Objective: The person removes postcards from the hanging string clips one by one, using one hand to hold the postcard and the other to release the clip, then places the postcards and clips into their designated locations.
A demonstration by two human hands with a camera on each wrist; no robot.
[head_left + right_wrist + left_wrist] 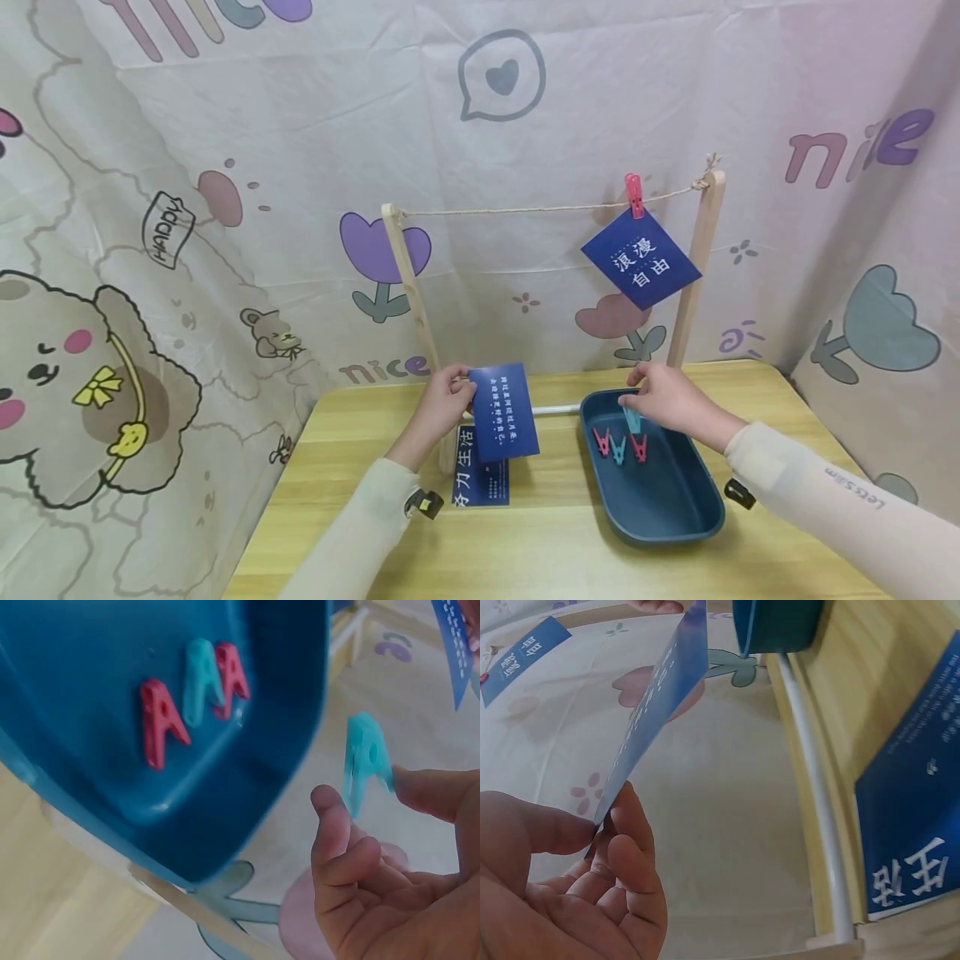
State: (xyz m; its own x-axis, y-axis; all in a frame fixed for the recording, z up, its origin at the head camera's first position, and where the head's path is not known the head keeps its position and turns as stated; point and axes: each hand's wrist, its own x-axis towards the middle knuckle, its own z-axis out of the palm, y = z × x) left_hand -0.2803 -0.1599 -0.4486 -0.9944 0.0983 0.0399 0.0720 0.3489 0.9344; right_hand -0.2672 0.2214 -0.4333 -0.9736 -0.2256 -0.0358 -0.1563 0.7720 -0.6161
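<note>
My left hand (pixel 442 404) pinches a blue card with white lettering (pixel 506 417) at its edge, thumb against fingers; the left wrist view has the card nearly edge-on. Between thumb and fingertips, my right hand (pixel 671 400) holds a teal clothespin (pixel 366 754) above the far end of a dark blue tray (pixel 637 532). Inside that tray lie two pink clothespins and a teal one (pixel 199 682). Another blue card (pixel 480 492) rests on the table, partly covered by the held card.
A twine line (pixel 510 210) runs between two wooden posts at the back. Near its right end, a pink clothespin (pixel 634 196) holds up a blue card (pixel 641 260). A white rod (pixel 557 409) lies low between the posts, and a printed cloth (pixel 480 150) hangs behind.
</note>
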